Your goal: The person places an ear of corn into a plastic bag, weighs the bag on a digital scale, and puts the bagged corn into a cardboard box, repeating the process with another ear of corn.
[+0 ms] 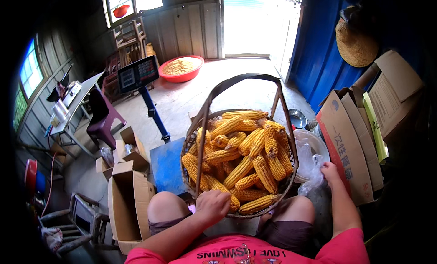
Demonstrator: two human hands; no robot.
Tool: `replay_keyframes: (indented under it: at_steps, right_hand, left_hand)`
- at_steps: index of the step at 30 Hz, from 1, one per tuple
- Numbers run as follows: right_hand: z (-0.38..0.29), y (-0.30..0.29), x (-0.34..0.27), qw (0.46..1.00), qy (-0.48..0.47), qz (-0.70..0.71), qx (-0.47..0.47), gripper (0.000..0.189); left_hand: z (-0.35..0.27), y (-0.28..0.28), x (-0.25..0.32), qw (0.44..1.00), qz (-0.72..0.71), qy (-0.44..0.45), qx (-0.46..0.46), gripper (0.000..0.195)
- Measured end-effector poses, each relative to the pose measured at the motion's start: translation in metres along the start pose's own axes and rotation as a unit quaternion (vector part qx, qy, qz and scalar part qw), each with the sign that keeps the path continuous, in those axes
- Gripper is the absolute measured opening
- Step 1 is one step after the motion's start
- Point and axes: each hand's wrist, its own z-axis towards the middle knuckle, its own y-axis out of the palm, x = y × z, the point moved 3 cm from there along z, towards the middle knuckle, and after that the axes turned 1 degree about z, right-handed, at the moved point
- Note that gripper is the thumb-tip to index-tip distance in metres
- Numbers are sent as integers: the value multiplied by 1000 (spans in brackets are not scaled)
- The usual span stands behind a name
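A woven basket (295, 161) with a tall arched handle stands before my knees, heaped with dried yellow corn cobs (239, 171). My left hand (213, 204), fingers curled, rests at the basket's near left edge, against the cobs; whether it grips the rim or a cob I cannot tell. To the right of the basket, my right hand (328, 171) pinches the edge of a clear plastic bag (312, 165), which lies over a pale round basin (321, 146). The basket stands at the right side of a platform scale with a blue plate (166, 161).
The scale's display (138, 74) rises on a blue post. Open cardboard boxes (131, 199) stand at left, flattened cartons (351, 144) at right. Beyond are a red basin of kernels (181, 80), a purple plastic chair (107, 117), a steel bowl (297, 118) and an open doorway.
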Motion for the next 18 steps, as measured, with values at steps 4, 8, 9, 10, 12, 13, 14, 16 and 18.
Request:
replay_keyframes:
  at_steps: [4,8,9,10,12,13,14,16,18]
  right_hand:
    - [-56,-15,-63,974,-54,213,-60,15]
    - [-105,-32,-112,929,-82,346,-103,21]
    - [-120,-31,-128,921,-85,365,-108,21]
    - [-140,-21,-153,911,-88,384,-118,21]
    - [-164,-10,-177,894,-97,408,-155,19]
    - [-173,0,-185,890,-99,417,-155,19]
    - [-185,15,-195,886,-102,425,-155,20]
    - [-211,45,-218,871,-119,436,-194,23]
    - [-226,80,-228,863,-116,431,-235,23]
  left_hand:
    - [-6,-3,-1,1000,-10,-18,14,16]
    - [-6,-8,1,1000,-22,-18,3,19]
    - [-6,-8,0,999,-36,-15,10,20]
    - [-6,-6,-4,999,-48,-15,18,20]
    - [-7,-9,-6,994,-101,-29,16,21]
    - [-7,-12,-5,989,-145,-22,38,21]
    - [-6,-13,-3,980,-187,-15,60,21]
    - [-3,-15,4,942,-330,-45,22,25]
    - [-3,-24,15,810,-567,-123,-90,44]
